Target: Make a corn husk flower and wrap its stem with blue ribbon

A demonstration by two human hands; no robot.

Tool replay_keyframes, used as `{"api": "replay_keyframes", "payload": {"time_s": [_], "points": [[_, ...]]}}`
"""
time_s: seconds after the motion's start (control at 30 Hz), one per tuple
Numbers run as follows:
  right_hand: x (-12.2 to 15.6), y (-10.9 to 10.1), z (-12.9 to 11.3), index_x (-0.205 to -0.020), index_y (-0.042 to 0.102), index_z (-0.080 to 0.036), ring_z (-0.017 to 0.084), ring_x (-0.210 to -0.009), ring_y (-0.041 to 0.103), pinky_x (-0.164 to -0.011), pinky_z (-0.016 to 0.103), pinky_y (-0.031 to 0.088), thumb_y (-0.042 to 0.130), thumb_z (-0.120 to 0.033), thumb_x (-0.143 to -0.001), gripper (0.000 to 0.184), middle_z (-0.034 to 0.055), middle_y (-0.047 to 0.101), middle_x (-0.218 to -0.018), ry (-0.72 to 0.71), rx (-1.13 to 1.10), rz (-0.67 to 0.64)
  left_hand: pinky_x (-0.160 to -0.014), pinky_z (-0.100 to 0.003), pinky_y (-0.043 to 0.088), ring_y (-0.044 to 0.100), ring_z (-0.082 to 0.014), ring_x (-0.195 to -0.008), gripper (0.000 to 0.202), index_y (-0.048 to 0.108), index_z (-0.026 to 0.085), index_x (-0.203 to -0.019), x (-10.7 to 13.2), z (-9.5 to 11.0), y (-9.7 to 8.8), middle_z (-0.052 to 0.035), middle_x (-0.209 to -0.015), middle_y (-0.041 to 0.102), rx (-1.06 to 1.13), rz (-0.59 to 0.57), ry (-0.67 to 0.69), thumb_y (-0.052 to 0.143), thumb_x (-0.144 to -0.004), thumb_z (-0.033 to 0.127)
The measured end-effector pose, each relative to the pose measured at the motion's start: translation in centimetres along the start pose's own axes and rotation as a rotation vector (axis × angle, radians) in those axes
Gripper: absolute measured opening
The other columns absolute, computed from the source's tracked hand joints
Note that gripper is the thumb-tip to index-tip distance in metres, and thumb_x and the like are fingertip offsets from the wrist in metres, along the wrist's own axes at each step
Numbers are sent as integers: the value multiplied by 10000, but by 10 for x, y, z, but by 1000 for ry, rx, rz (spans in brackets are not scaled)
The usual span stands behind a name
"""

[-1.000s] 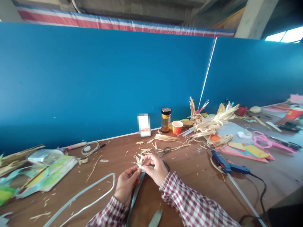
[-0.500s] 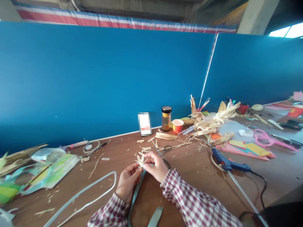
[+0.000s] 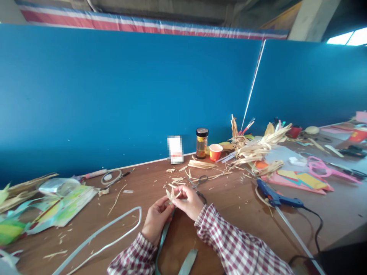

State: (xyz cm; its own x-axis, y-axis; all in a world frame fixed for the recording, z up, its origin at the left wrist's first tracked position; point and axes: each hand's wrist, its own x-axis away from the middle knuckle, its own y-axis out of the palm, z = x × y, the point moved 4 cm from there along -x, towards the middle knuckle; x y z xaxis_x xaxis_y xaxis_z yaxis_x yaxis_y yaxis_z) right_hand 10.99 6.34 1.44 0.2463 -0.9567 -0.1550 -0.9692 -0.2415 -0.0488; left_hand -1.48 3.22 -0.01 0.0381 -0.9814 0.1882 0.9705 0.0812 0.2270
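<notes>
Between my two hands is a small flower of pale dried corn husk, its pointed petals standing up. My left hand pinches it low down, where a light green ribbon hangs toward the table's near edge. Thumb and forefinger of my right hand close on the petals from the right. A loose ribbon end lies below my hands. Just beyond my right hand rest dark-handled scissors, partly covered by it. Husk scraps are scattered behind the flower.
At right lies a blue glue gun with its cord. A pile of dried husks, a paper cup and a lidded jar stand at the back. A bent white tube lies left, near a green-patterned sheet. Pink scissors are far right.
The husk flower has tilted slightly, and its petals look turned between my fingers. My left hand has shifted slightly; my right hand stays almost in place.
</notes>
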Motion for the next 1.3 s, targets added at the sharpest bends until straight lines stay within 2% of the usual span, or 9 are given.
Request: {"api": "replay_keyframes", "payload": {"time_s": [0.13,0.23,0.37,0.53,0.67,0.87,1.3], "points": [[-1,1,3,-908,540,-158,115,-602,556,-532,245,454,625,-188,-672,252,-7,578,-684,57,-90,0,-405,-143,346,418,-34,-432,507,594,122,-1011,3,4,4,45,-549,555,10,-9,-17,752,-567,308],[0,3,4,-931,517,-160,96,-533,532,-453,209,414,627,-186,-671,284,-26,557,-639,134,-179,-12,-415,-140,359,433,-36,-443,430,636,103,-927,5,7,5,23,-550,575,-21,-34,-47,744,-575,325],[1,2,-1,-911,512,-158,96,-523,536,-475,217,434,639,-162,-650,290,-41,542,-608,150,-212,11,-404,-138,359,444,-40,-431,324,669,90,-755,6,6,4,4,-513,579,-70,-48,-73,729,-584,359],[0,1,-4,-913,525,-158,122,-586,569,-562,262,470,635,-150,-645,289,-24,566,-642,74,-127,26,-420,-141,386,469,-39,-445,318,660,97,-722,3,2,1,-32,-609,638,-58,8,-98,744,-558,355],[-1,0,-3,-926,542,-151,138,-656,585,-626,279,476,639,-170,-645,298,1,595,-693,32,-67,32,-405,-138,368,453,-35,-433,295,640,102,-689,1,1,-1,-15,-578,616,-59,-3,-76,734,-571,357],[-2,-1,0,-1021,540,-149,138,-654,596,-556,246,456,603,-187,-672,357,23,625,-745,102,-63,-15,-399,-141,351,435,-29,-423,286,614,110,-694,1,0,-2,3,-580,595,-48,-4,-54,723,-588,352],[-2,-3,1,-980,557,-155,124,-607,581,-539,241,442,590,-155,-661,320,11,623,-706,58,-44,31,-411,-151,359,449,-38,-431,288,624,112,-716,1,1,-1,0,-595,604,-34,12,-60,733,-572,337]]}}
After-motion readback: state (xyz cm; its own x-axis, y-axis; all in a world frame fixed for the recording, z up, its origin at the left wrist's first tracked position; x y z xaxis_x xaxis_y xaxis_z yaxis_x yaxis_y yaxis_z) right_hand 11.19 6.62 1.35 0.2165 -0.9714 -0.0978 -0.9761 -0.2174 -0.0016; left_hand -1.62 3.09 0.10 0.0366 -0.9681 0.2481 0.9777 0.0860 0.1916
